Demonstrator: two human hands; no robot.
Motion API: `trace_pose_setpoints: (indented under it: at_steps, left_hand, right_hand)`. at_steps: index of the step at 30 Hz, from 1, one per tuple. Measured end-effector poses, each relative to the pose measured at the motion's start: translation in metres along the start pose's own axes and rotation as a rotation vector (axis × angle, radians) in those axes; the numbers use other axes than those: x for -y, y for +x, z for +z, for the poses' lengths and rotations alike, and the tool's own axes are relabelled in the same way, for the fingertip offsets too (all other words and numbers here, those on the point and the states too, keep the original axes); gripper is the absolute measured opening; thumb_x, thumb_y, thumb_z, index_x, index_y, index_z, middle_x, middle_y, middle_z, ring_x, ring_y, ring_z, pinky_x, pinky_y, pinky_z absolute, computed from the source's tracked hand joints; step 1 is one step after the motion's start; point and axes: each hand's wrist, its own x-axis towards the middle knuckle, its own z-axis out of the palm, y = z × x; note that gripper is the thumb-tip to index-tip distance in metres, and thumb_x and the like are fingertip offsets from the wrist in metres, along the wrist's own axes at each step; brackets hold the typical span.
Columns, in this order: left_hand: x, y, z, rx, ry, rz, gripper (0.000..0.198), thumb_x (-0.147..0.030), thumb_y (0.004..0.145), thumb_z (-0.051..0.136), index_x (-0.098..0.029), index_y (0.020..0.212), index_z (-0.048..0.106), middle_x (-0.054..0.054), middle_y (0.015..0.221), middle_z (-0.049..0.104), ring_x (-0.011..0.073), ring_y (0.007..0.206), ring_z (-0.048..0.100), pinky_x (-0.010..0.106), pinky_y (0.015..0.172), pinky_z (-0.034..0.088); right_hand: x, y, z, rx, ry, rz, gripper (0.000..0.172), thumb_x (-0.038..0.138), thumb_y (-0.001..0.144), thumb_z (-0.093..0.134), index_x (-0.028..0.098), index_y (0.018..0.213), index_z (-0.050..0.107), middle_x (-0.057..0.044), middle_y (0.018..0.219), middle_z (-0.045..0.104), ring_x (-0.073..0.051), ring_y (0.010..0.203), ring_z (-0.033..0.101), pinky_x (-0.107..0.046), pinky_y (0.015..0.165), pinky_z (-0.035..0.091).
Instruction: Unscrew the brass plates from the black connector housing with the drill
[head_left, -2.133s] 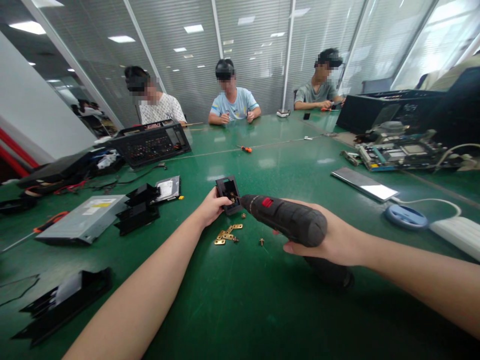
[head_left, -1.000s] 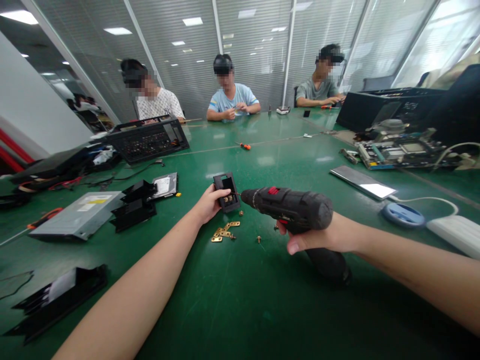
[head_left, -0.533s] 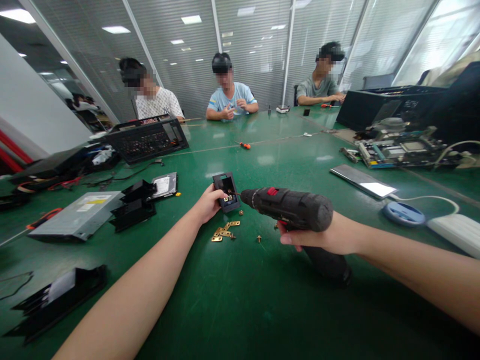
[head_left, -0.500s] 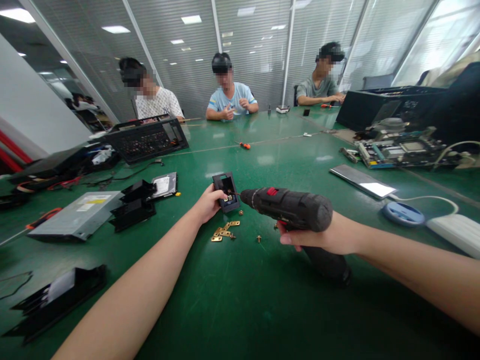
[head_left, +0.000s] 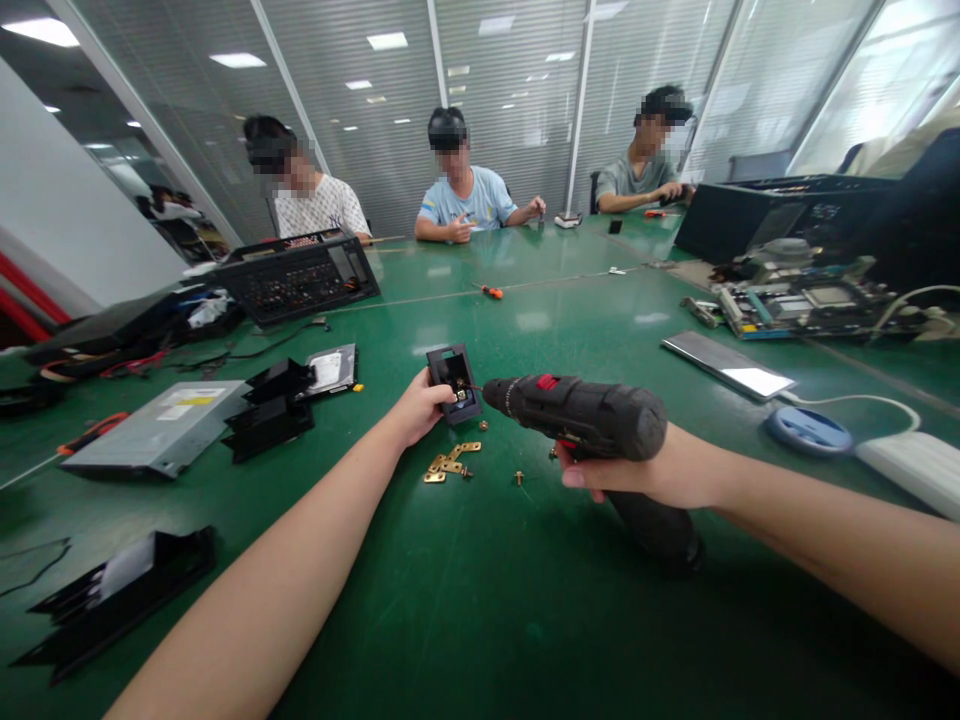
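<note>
My left hand (head_left: pixel 421 408) grips a small black open-fronted box (head_left: pixel 469 407) by its left side, the thumb reaching inside near some brass-coloured parts. In my right hand (head_left: pixel 660 465) is a black cordless drill (head_left: pixel 577 410), its fingers wrapped round the handle by the red trigger. The drill points left, and its thin bit reaches the box's opening; whether it touches a screw is too small to tell. Just below the box lie several brass plates (head_left: pixel 450 464) on the green table (head_left: pixel 480 600). A small screw (head_left: pixel 519 478) stands to their right, with other loose screws close by.
To the left lie a silver drive (head_left: pixel 161 425), black brackets (head_left: pixel 266 425) and a hard drive (head_left: pixel 332 370). An orange screwdriver (head_left: pixel 492 292) lies farther back. A phone (head_left: pixel 727 365), a blue round object (head_left: pixel 808 428) and a circuit board (head_left: pixel 810 300) are on the right. Three people sit across the table.
My hands, the box and the drill keep nearly the same place. Across the table, the middle person's hand has reached out to a small object on the tabletop.
</note>
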Motion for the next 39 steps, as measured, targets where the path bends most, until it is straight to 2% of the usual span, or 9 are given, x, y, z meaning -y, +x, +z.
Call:
trace_pose_setpoints:
  at_steps: [4,10,15,23,28,30,35,39]
  left_hand:
    - [-0.0003,0.0000,0.0005,-0.002,0.000,-0.004,0.053,-0.011,0.050,0.068,-0.017,0.102,0.061,0.004,0.089,0.071,0.0236,0.082,0.067,0.040,0.079,0.054]
    - [0.0007,0.0010,0.0010,-0.003,0.025,0.014,0.051,-0.014,0.051,0.073,-0.017,0.101,0.062,0.003,0.087,0.070,0.0210,0.079,0.066,0.039,0.079,0.054]
    - [0.0011,0.0007,-0.0002,0.011,0.021,0.004,0.051,-0.013,0.052,0.074,-0.017,0.101,0.061,0.003,0.090,0.070,0.0225,0.081,0.067,0.043,0.082,0.054]
    - [0.0008,0.0003,-0.0001,-0.001,0.022,0.017,0.053,-0.011,0.051,0.072,-0.016,0.102,0.061,0.005,0.091,0.071,0.0234,0.084,0.067,0.041,0.082,0.053]
    - [-0.0014,-0.0020,0.0025,-0.008,0.015,0.013,0.053,-0.010,0.050,0.072,-0.016,0.102,0.061,0.004,0.090,0.071,0.0223,0.082,0.067,0.039,0.080,0.054]
    - [-0.0020,-0.0028,0.0030,-0.007,0.014,0.011,0.052,-0.010,0.050,0.072,-0.017,0.100,0.061,0.003,0.089,0.071,0.0216,0.080,0.067,0.038,0.077,0.055]
    - [-0.0002,-0.0009,0.0011,-0.019,0.015,0.006,0.051,-0.011,0.050,0.072,-0.017,0.099,0.062,0.003,0.090,0.071,0.0208,0.080,0.066,0.037,0.077,0.054]
    - [0.0025,0.0018,-0.0010,-0.011,0.015,0.022,0.052,-0.011,0.050,0.071,-0.017,0.100,0.063,0.003,0.091,0.071,0.0206,0.080,0.066,0.036,0.076,0.052]
  right_hand:
    - [-0.0013,-0.0005,0.0003,-0.004,-0.005,0.018,0.079,0.030,0.086,0.079,0.029,0.157,0.046,0.002,0.084,0.067,-0.015,0.056,0.063,-0.027,0.051,0.054]
    - [-0.0027,-0.0013,0.0012,-0.036,0.030,0.038,0.073,0.032,0.084,0.082,0.028,0.151,0.054,0.000,0.084,0.068,-0.016,0.056,0.064,-0.029,0.050,0.055]
    - [-0.0017,-0.0014,0.0009,-0.029,0.046,0.016,0.080,0.029,0.084,0.082,0.030,0.157,0.048,0.001,0.086,0.069,-0.015,0.056,0.063,-0.027,0.050,0.054]
    - [-0.0011,-0.0018,0.0022,-0.047,0.009,0.016,0.072,0.032,0.084,0.083,0.026,0.149,0.055,0.001,0.082,0.069,-0.015,0.055,0.065,-0.027,0.050,0.056]
    - [-0.0038,-0.0020,0.0013,-0.041,0.020,0.007,0.083,0.034,0.085,0.084,0.028,0.157,0.045,0.000,0.084,0.069,-0.016,0.056,0.065,-0.028,0.050,0.058]
    - [-0.0045,-0.0015,0.0008,-0.041,0.024,0.008,0.082,0.037,0.084,0.085,0.027,0.156,0.045,-0.001,0.085,0.069,-0.017,0.058,0.066,-0.029,0.051,0.058]
    - [-0.0011,-0.0006,0.0015,-0.048,0.007,-0.004,0.067,0.035,0.084,0.085,0.026,0.143,0.055,-0.001,0.084,0.070,-0.016,0.055,0.065,-0.029,0.050,0.057]
    - [0.0021,-0.0005,0.0025,-0.037,-0.037,0.023,0.035,0.037,0.084,0.083,0.022,0.112,0.068,-0.002,0.081,0.070,-0.017,0.055,0.067,-0.030,0.053,0.057]
